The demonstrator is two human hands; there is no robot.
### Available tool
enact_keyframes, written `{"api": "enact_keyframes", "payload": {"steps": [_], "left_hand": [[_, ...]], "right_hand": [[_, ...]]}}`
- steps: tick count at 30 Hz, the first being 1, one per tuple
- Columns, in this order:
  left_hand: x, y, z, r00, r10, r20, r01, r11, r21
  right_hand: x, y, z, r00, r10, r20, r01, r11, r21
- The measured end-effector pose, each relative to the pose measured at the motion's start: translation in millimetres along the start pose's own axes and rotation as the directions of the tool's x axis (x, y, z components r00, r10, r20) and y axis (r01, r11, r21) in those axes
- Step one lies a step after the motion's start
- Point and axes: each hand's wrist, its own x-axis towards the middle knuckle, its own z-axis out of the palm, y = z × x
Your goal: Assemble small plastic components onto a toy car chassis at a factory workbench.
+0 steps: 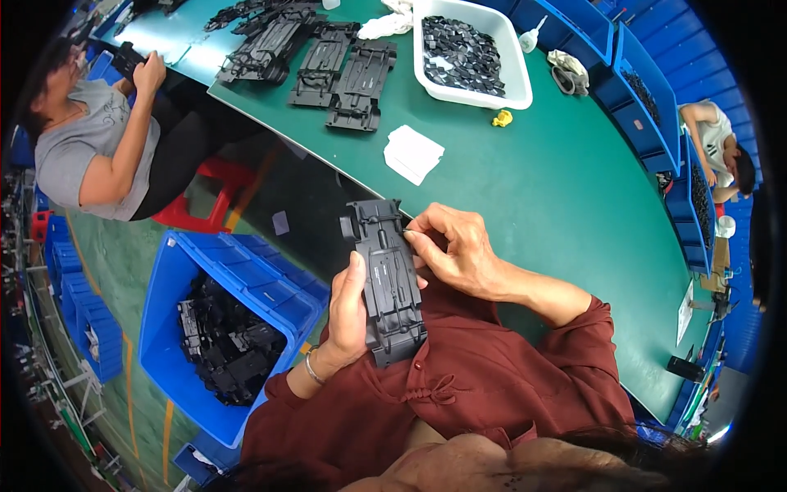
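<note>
A black plastic toy-car chassis (388,275) is tilted up in front of my body, past the near edge of the green table. My left hand (348,310) is closed around its left side, thumb along the edge, with fingertips showing at the far side. My right hand (459,250) is at the chassis's upper right corner, thumb and forefinger pinched together against the edge. Whatever sits in that pinch is too small to name. More black chassis (362,84) lie on the table ahead. A white tray (520,86) there holds many small black parts (463,57).
A white sheet (414,154), a yellow scrap (502,119), a nozzle bottle (533,37) and a cloth (568,72) lie on the table (557,197). At my left stands a blue bin (160,328) with black parts. Co-workers sit left (98,156) and right (717,148). Blue bins (648,107) line the right edge.
</note>
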Motion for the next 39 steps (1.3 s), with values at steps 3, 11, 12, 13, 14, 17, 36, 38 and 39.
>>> {"api": "enact_keyframes", "payload": {"steps": [3,11,12,13,14,17,36,38,39], "left_hand": [[0.8,2.3,0.4,1.000,-0.013,-0.013,0.013,1.000,-0.027],[0.9,2.2,0.9,1.000,-0.015,0.004,0.015,0.999,-0.030],[0.8,1.7,0.8,1.000,-0.016,0.003,0.016,0.999,-0.030],[0.8,1.3,0.8,1.000,-0.012,0.008,0.013,0.999,-0.030],[0.7,1.0,0.8,1.000,-0.009,0.013,0.010,1.000,-0.029],[0.7,0.8,-1.1,0.999,-0.002,0.036,0.003,1.000,-0.006],[3.0,-1.8,-5.6,0.998,0.004,0.060,-0.003,1.000,-0.006],[2.7,-1.5,-7.0,0.997,-0.004,0.076,0.004,1.000,-0.003],[2.7,-1.7,-7.5,0.997,-0.003,0.076,0.003,1.000,-0.002]], "right_hand": [[2.0,-0.2,-0.7,0.998,-0.063,-0.021,0.063,0.998,-0.022],[7.3,3.7,-6.7,0.981,-0.194,-0.024,0.189,0.972,-0.137],[8.2,4.5,-7.3,0.980,-0.196,-0.016,0.193,0.974,-0.122],[8.1,4.8,-7.5,0.980,-0.198,-0.009,0.196,0.975,-0.107],[7.2,5.2,-7.3,0.980,-0.196,-0.010,0.194,0.975,-0.106],[4.0,4.4,-5.1,0.983,-0.184,-0.020,0.182,0.979,-0.093],[3.5,6.6,-4.2,0.981,-0.194,-0.001,0.193,0.978,-0.074],[3.8,6.8,-4.4,0.981,-0.192,0.004,0.192,0.980,-0.056],[4.4,7.4,-4.9,0.979,-0.204,0.012,0.205,0.977,-0.066]]}}
